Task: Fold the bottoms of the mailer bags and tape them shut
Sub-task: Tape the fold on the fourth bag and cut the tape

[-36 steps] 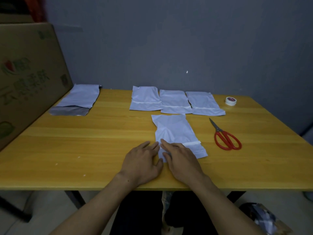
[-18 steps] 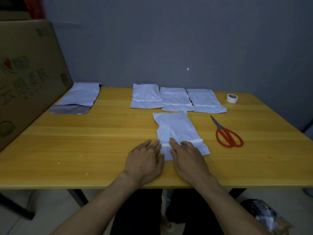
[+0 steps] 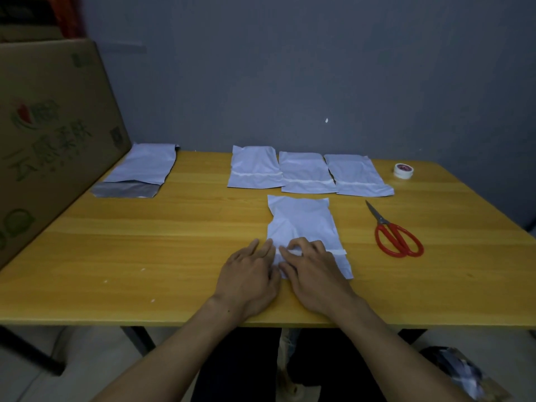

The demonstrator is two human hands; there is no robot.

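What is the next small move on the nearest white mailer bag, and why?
Probably slide the right hand rightward along the white tape strip, pressing it down: it rests on the strip's left part on the white plastic mailer bag, the left hand touches the bag's left edge, and the strip's right end lies untouched.

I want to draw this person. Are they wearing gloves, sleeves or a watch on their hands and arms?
No. The left hand and right hand are bare: no gloves, rings or watch show. Both forearms are bare too, with no sleeves in view.
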